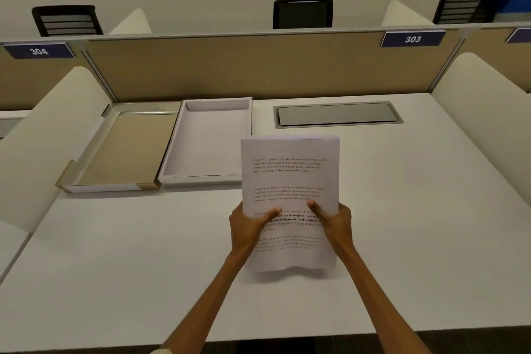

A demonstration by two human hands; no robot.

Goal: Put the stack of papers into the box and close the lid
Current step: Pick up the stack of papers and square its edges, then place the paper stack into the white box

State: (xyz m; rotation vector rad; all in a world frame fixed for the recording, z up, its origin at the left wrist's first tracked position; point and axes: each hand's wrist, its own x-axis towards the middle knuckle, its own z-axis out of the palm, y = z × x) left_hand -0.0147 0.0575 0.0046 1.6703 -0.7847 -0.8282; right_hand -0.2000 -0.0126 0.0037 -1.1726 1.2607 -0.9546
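Papers [290, 178]: stack was held off the tabletop [402, 210], printed side up, just right of the box, its top-left corner overlapping the box's near right corner in view.
Left hand [248, 228]: was clamped on stack's left edge, thumb on top of the sheet.
Right hand [334, 223]: was clamped on right edge, thumb on top.
Box [207, 144]: white, open, nothing seen inside; was set at the back of the tabletop, w/ long side running away from the person.
Lid [120, 152]: was laid inner side up, just left of the box, touching or nearly so; tan inside, no contents.
Cable hatch [337, 114]: grey, was shut, right of the box.
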